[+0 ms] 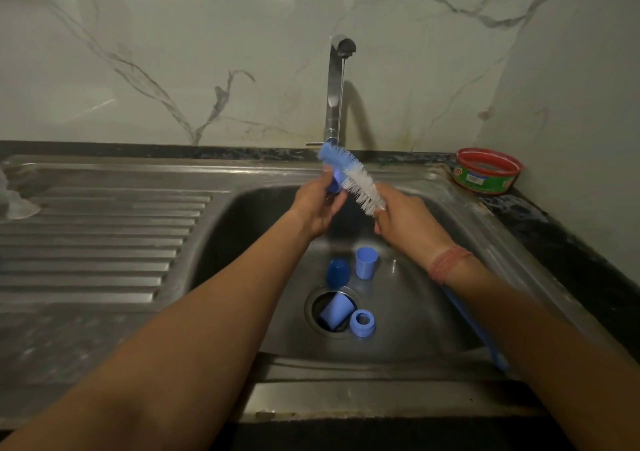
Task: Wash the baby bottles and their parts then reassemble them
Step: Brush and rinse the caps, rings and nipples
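Note:
Over the steel sink [429, 312], my right hand [405, 220] grips a bottle brush [353, 178] with white and blue bristles. Its blue handle runs back under my right forearm. My left hand [318, 204] holds a small dark blue part [334, 184] against the bristles, under a thin stream from the tap [337, 79]. On the sink floor lie a dark blue cap [337, 272], a light blue cup-shaped cap [366, 262], another light blue cap [336, 310] tipped into the drain, and a light blue screw ring [362, 323].
The ribbed steel draining board [104, 239] spreads to the left, with something clear [14, 197] at its far left edge. A red and green round tub [488, 171] stands on the dark counter at the back right. A marble wall rises behind.

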A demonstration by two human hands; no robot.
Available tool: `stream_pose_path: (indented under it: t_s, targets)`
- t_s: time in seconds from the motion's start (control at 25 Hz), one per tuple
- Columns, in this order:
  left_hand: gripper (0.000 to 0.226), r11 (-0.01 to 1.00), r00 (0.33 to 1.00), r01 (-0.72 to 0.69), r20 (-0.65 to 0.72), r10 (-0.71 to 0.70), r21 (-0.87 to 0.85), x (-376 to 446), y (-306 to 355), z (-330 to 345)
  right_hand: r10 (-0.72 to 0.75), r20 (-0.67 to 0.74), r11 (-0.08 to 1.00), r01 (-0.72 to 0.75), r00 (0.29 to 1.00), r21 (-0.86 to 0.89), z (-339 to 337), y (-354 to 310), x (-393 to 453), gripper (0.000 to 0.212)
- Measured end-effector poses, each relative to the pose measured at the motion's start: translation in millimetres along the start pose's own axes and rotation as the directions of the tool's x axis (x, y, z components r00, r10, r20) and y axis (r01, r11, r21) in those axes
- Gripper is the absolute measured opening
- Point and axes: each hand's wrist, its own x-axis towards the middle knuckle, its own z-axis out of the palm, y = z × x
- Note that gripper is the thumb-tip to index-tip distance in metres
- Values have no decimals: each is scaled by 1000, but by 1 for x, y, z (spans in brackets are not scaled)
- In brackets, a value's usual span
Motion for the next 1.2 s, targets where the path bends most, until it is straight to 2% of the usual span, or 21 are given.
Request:
stream_pose_path:
  t_s: [0.08, 0.16, 0.32, 0.52, 0.64, 0.76, 0.88, 0.96, 1.08, 1.2]
  targets:
    - [20, 994, 996, 53, 63, -59, 93, -5, -5, 5, 19, -21, 1000, -19, 1000, 2, -3, 1, 4, 39]
    - [24, 991, 990, 91, 99, -100, 95, -8, -7, 8, 31, -30, 1000, -31, 999, -1, -7, 4, 7, 40]
    - [27, 986, 980, 121, 142, -137, 117, -7, -4, 3, 32, -29, 999, -32, 999, 8, -8, 6, 11, 40]
    - [26, 957, 960, 126, 210, -183, 259, -10, -8, 3, 21, -63, 998, -18, 998, 58, -11, 5, 12, 40]
    - [34, 988, 988, 57, 137, -76, 141, -7, -4, 6, -2, -60, 999, 4, 998, 31, -9, 4, 9, 37]
    - [27, 999, 999, -31, 34, 31, 10, 1, 5, 3, -33, -55, 999, 34, 998, 31, -4, 1, 6, 37]
    - [37, 983, 996, -75, -61, 65, -166, 7, 16, -5, -44, -41, 998, 46, 998, 37, -5, 0, 1, 38]
    - [36, 990, 998, -64, -37, 60, -127, 5, 17, -5, -49, -39, 998, 50, 998, 23, -6, 0, -1, 37]
    - [23, 998, 997, -1, 81, -4, 60, -5, 7, 7, -30, -57, 1000, 31, 998, 3, -9, 0, 2, 38]
    - [20, 992, 986, 66, 145, -81, 106, -14, 1, 16, -32, -79, 999, 31, 996, -7, -13, -1, 4, 39]
